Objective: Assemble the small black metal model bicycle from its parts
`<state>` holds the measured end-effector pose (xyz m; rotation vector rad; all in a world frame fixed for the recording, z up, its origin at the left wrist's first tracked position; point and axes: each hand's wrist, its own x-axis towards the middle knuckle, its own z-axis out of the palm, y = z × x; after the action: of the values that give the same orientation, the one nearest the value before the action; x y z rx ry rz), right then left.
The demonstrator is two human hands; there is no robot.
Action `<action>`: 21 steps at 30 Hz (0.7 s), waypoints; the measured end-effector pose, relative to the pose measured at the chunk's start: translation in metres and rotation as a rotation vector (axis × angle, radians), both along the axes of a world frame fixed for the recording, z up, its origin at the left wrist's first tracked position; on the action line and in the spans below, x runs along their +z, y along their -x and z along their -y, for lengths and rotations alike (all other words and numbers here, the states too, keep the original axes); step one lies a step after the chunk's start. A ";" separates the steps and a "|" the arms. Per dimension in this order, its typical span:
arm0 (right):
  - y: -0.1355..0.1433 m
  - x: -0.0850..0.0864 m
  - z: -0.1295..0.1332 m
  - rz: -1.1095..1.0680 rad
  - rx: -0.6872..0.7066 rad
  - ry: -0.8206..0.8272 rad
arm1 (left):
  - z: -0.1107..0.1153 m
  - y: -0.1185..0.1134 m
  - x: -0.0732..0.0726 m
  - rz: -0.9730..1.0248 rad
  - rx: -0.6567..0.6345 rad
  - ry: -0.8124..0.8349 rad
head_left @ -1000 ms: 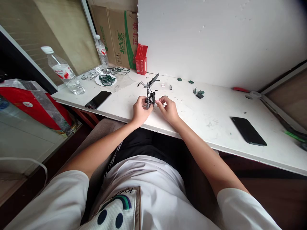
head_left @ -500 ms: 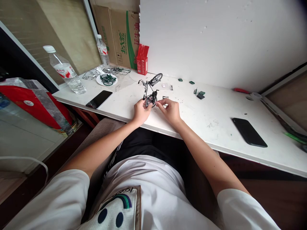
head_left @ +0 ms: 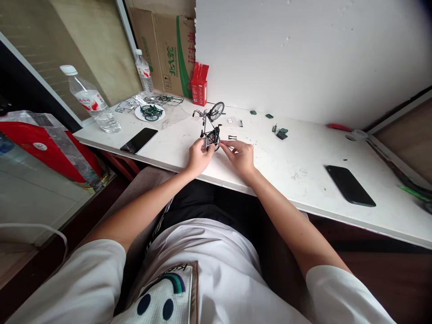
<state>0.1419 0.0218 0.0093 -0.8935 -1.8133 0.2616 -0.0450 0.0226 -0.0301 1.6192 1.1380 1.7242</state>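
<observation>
A small black model bicycle (head_left: 211,126) is held over the front part of the white table (head_left: 283,175), its one wheel pointing away and the other between my hands. My left hand (head_left: 200,155) is closed on its near end, thumb and fingers around the near wheel. My right hand (head_left: 239,155) pinches at the right side of that wheel; whether a small part is between the fingertips is too small to tell. Just beyond my right hand lies a small black part (head_left: 232,137).
Left of my hands are a phone (head_left: 139,140), a tilted water bottle (head_left: 91,101) and a white plate (head_left: 162,116) with green model pieces. Behind stands a red box (head_left: 200,85). Dark green pieces (head_left: 282,134) and a black phone (head_left: 350,185) lie to the right.
The far wheel and handlebar of the bicycle have shifted slightly left and turned a little. The right fingertips have moved slightly against the near wheel.
</observation>
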 end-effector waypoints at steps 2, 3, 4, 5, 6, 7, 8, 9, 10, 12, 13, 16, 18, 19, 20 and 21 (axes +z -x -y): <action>0.000 -0.001 -0.001 0.007 0.002 0.001 | 0.002 -0.001 0.002 0.003 -0.009 0.000; 0.000 -0.001 -0.001 0.011 0.007 0.006 | 0.002 -0.001 0.003 -0.002 -0.010 -0.001; 0.000 -0.002 -0.001 0.012 0.012 0.009 | 0.003 -0.001 0.004 -0.011 -0.007 -0.002; 0.000 -0.002 -0.002 0.007 0.019 0.008 | 0.004 -0.001 0.005 -0.023 -0.002 -0.004; 0.000 -0.001 -0.002 -0.003 0.027 0.006 | 0.004 -0.001 0.005 -0.033 0.004 -0.007; 0.001 -0.001 -0.001 -0.015 0.035 0.006 | 0.004 -0.001 0.005 -0.042 0.011 -0.008; 0.001 -0.001 -0.001 -0.029 0.043 0.011 | 0.004 -0.001 0.006 -0.048 0.017 -0.007; 0.001 0.000 0.000 -0.042 0.047 0.023 | 0.004 -0.001 0.006 -0.052 0.023 -0.006; 0.002 0.001 0.000 -0.053 0.049 0.041 | 0.004 -0.001 0.006 -0.057 0.027 -0.005; 0.002 0.003 0.002 -0.075 0.042 0.085 | 0.004 -0.001 0.007 -0.064 0.030 -0.008; 0.003 0.004 0.002 -0.088 0.036 0.106 | 0.005 -0.001 0.007 -0.066 0.029 -0.012; 0.003 0.006 0.003 -0.131 0.033 0.154 | 0.005 0.000 0.007 -0.079 0.020 -0.025; 0.004 0.006 0.002 -0.148 0.042 0.170 | 0.005 0.001 0.007 -0.090 0.015 -0.031; 0.004 0.005 0.002 -0.154 0.048 0.172 | 0.005 0.001 0.007 -0.094 0.013 -0.034; 0.004 0.005 0.002 -0.158 0.052 0.173 | 0.005 0.001 0.007 -0.098 0.009 -0.035; 0.004 0.004 0.003 -0.158 0.054 0.172 | 0.004 0.001 0.006 -0.101 0.007 -0.036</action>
<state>0.1377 0.0193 0.0132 -0.9165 -1.6877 0.5148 -0.0464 0.0185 -0.0237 1.7435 1.1659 1.6934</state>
